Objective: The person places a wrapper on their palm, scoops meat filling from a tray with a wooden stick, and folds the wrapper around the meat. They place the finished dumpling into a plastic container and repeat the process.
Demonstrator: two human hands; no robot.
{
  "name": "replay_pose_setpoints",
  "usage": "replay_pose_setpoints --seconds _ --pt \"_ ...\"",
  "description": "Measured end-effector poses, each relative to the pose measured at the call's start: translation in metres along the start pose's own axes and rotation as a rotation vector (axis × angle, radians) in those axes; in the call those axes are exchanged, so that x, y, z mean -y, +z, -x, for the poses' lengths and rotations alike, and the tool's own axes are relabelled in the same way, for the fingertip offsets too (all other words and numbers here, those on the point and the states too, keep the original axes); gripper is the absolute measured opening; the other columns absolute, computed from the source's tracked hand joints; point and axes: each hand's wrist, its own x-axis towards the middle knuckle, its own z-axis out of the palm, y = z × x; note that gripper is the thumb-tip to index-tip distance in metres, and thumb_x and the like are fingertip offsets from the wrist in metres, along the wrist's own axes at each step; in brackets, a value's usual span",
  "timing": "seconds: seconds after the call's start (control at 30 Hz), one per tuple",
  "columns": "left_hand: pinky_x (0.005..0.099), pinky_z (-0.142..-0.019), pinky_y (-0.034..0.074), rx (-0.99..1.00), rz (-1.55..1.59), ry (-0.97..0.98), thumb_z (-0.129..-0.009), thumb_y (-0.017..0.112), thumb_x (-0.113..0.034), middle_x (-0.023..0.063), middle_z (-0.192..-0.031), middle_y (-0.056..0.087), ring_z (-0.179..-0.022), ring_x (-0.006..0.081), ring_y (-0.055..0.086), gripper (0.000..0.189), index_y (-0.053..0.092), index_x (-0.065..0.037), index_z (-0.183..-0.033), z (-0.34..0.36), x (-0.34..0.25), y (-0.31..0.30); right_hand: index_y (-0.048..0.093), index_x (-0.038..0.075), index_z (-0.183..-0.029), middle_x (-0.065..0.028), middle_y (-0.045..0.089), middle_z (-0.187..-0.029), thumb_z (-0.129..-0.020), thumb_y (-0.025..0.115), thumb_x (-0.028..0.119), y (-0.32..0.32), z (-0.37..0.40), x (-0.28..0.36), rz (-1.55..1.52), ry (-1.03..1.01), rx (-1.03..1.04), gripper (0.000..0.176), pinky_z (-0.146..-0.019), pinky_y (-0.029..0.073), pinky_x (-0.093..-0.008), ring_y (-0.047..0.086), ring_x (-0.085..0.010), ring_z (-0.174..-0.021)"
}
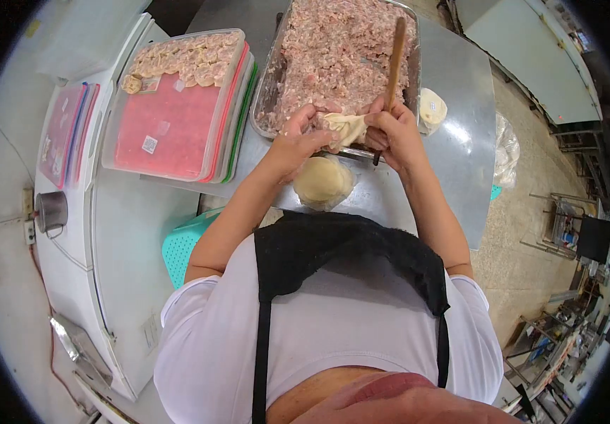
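At upper centre, the left hand (301,136) cupped a dumpling wrapper (348,128); the right hand (398,134) gripped a wooden stick (395,56) over the meat tray (265,95).

Worktop (453,141): the bare metal before you is smooth, with a dull sheen.
Tray (266,92): thin metal, shiny at its rim.
Filling (340,49): wet, coarse, glistening.
Stick (395,56): plain matt wood.
Wrapper (347,127): soft, matt dough.
Box (170,127): clear, glossy plastic.
Apron (347,247): yours is matt black cloth.
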Motion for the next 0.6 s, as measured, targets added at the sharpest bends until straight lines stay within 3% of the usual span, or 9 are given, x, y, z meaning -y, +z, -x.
replay_pose_setpoints --seconds 0.03,0.1,0.13,0.2,0.27,0.3,0.43,0.5,0.6 --pt "0.0283 -0.078 0.050 0.010 0.004 -0.002 -0.083 0.066 -0.009 0.0064 -0.106 0.058 -0.095 0.0135 0.059 0.041 0.049 -0.003 -0.120 0.001 -0.002 -0.002 0.060 0.004 -0.094 0.0030 0.052 -0.068 -0.081 0.064 0.007 -0.002 -0.002 -0.003 -0.079 -0.007 -0.013 0.014 -0.044 0.028 -0.0200 0.043 -0.0034 -0.052" --pt "0.0294 -0.091 0.045 0.032 -0.001 -0.023 -0.082 0.064 -0.005 0.0092 -0.113 0.057 -0.104 0.0160 0.057 0.044 0.050 -0.002 -0.123 0.003 -0.011 -0.003 0.059 0.004 -0.095 0.0024 0.052 -0.070 -0.081 0.064 0.007 0.004 -0.001 -0.001 -0.155 -0.015 -0.030 0.015 -0.044 0.028 -0.0199 0.043 -0.0033 -0.052" --pt "0.0294 -0.091 0.045 0.037 0.003 -0.025 -0.082 0.064 -0.005 0.0092 -0.113 0.057 -0.104 0.0160 0.057 0.044 0.050 -0.002 -0.123 0.003 -0.015 -0.003 0.060 0.004 -0.097 0.0025 0.053 -0.071 -0.081 0.066 0.009 0.013 0.003 0.005 -0.011 -0.020 -0.069 0.018 -0.045 0.029 -0.0202 0.043 -0.0031 -0.053" --pt "0.0290 -0.093 0.044 0.035 -0.302 0.006 -0.082 0.064 -0.006 0.0083 -0.117 0.057 -0.107 0.0144 0.055 0.043 0.052 -0.002 -0.123 0.004 -0.021 -0.003 0.060 0.005 -0.099 0.0025 0.053 -0.072 -0.082 0.068 0.011 0.024 0.008 0.004 0.132 -0.020 -0.112 0.020 -0.046 0.031 -0.0205 0.042 -0.0030 -0.054" --pt "0.0286 -0.094 0.044 0.065 -0.432 0.038 -0.082 0.064 -0.006 0.0076 -0.117 0.057 -0.107 0.0139 0.055 0.043 0.052 -0.001 -0.123 -0.002 -0.010 -0.018 0.061 0.003 -0.099 0.0030 0.055 -0.073 -0.083 0.070 0.017 0.030 0.010 -0.001 0.693 -0.202 -0.132 0.023 -0.051 0.035 -0.0206 0.045 -0.0030 -0.058" --pt "0.0283 -0.094 0.043 0.094 -0.565 0.074 -0.082 0.063 -0.006 0.0069 -0.118 0.057 -0.108 0.0134 0.054 0.044 0.053 -0.001 -0.124 -0.004 -0.009 -0.022 0.062 0.002 -0.099 0.0035 0.056 -0.073 -0.084 0.070 0.019 0.030 0.011 0.000 0.766 -0.130 -0.143 0.024 -0.056 0.039 -0.0206 0.047 -0.0034 -0.063" --pt "0.0282 -0.095 0.043 0.187 -0.490 0.025 -0.083 0.063 -0.007 0.0073 -0.120 0.056 -0.108 0.0138 0.054 0.047 0.051 -0.001 -0.128 -0.003 -0.007 -0.026 0.062 0.003 -0.095 0.0035 0.056 -0.070 -0.087 0.067 0.018 0.026 0.014 0.003 0.490 -0.077 -0.164 0.018 -0.053 0.037 -0.0195 0.048 -0.0030 -0.061" --pt "0.0278 -0.095 0.042 0.201 -0.157 -0.084 -0.083 0.063 -0.009 0.0074 -0.119 0.056 -0.110 0.0140 0.053 0.049 0.050 -0.001 -0.129 -0.001 -0.006 -0.026 0.062 0.004 -0.094 0.0038 0.055 -0.070 -0.087 0.067 0.018 0.024 0.018 0.005 0.333 -0.018 -0.145 0.017 -0.049 0.034 -0.0192 0.045 -0.0023 -0.058" --pt "0.0273 -0.095 0.042 0.190 -0.357 0.037 -0.081 0.067 -0.011 0.0085 -0.120 0.055 -0.110 0.0138 0.053 0.054 0.047 0.001 -0.130 0.007 -0.013 -0.009 0.059 0.006 -0.093 0.0046 0.053 -0.069 -0.089 0.065 0.018 0.025 0.023 0.008 0.097 0.045 -0.096 0.015 -0.044 0.028 -0.0189 0.040 -0.0016 -0.051"
